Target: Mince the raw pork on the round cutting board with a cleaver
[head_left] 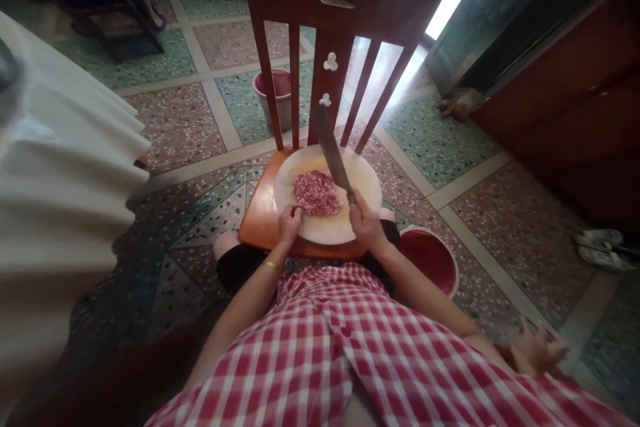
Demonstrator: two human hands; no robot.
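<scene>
A mound of minced meat (317, 193) lies on a round, pale cutting board (333, 233), which rests on the seat of a wooden chair (260, 213). My right hand (367, 221) is closed around the handle of a cleaver (331, 150). The blade is raised over the far right side of the meat and points up and away, toward the chair back. At the board's near left edge is my left hand (290, 221), its fingers curled closed beside the meat. Whatever those fingers pinch, if anything, cannot be made out.
A red-lined bucket (430, 260) stands right of the chair, and another bucket (277, 93) behind its slatted back. Pale cloth (65, 200) hangs at left. Shoes (600, 247) lie at far right. What looks like another person's hand (537, 347) shows at lower right; someone sits upper left.
</scene>
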